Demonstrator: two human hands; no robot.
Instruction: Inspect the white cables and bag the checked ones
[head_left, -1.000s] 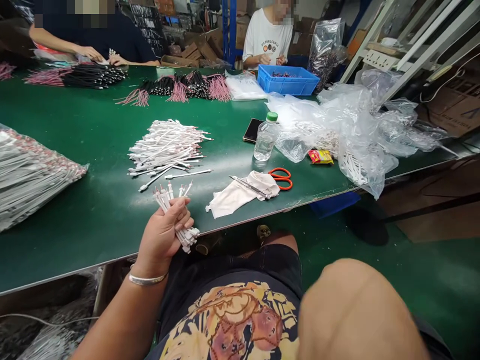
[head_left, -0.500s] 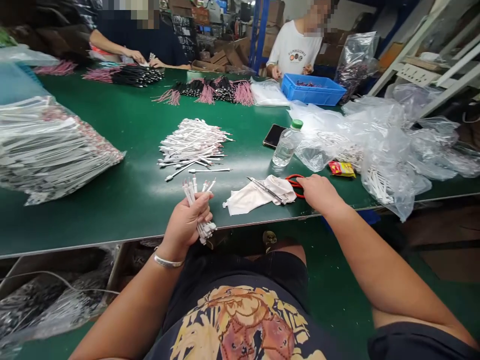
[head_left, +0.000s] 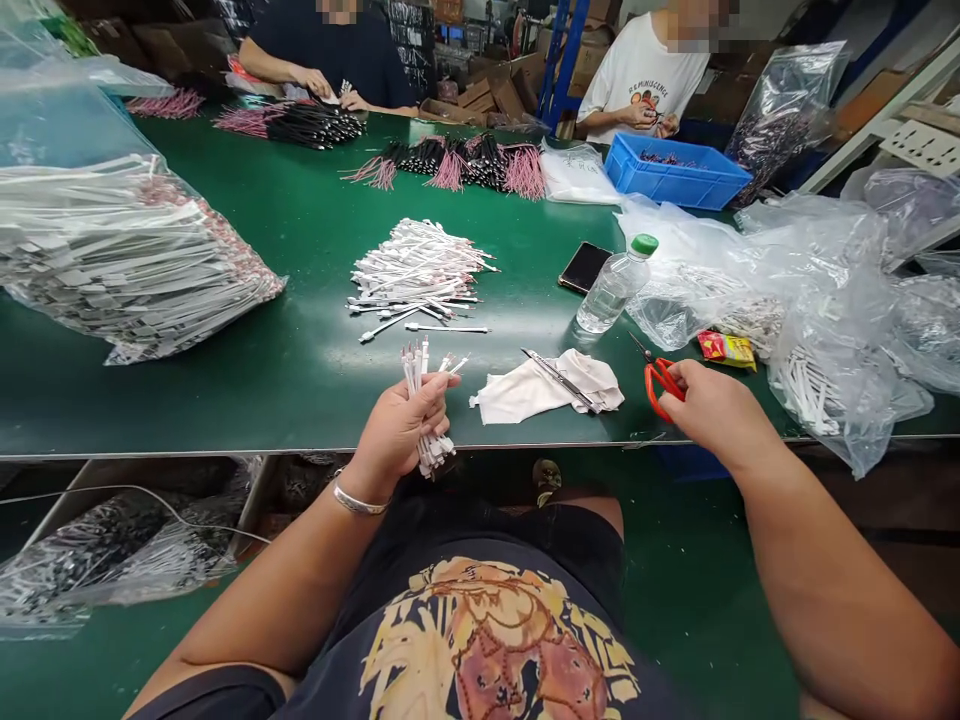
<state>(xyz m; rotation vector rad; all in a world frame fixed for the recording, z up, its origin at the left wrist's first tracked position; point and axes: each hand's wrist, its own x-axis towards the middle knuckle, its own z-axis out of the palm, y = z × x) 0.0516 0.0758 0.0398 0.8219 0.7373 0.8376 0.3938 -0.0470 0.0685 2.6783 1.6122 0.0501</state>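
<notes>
My left hand (head_left: 401, 425) is closed around a bundle of white cable pieces (head_left: 424, 400), held upright over the table's front edge. My right hand (head_left: 709, 405) grips the orange-handled scissors (head_left: 658, 382), lifted just off the green table (head_left: 225, 330) at the right. A loose pile of the same white cable pieces (head_left: 416, 275) lies on the table beyond my left hand. A white cloth (head_left: 547, 390) with metal tweezers (head_left: 559, 378) on it lies between my hands.
A water bottle (head_left: 615, 285), a phone (head_left: 585, 266) and a snack packet (head_left: 726, 349) lie near clear plastic bags (head_left: 825, 300) at right. A bagged stack of white cables (head_left: 112, 260) sits left. Two people work at the far side near black-and-pink cables (head_left: 450, 165) and a blue bin (head_left: 675, 178).
My right hand came in from below, reached the scissors beside the cloth, picked them up and drew them right. The view shifted left. My left hand kept its bundle.
</notes>
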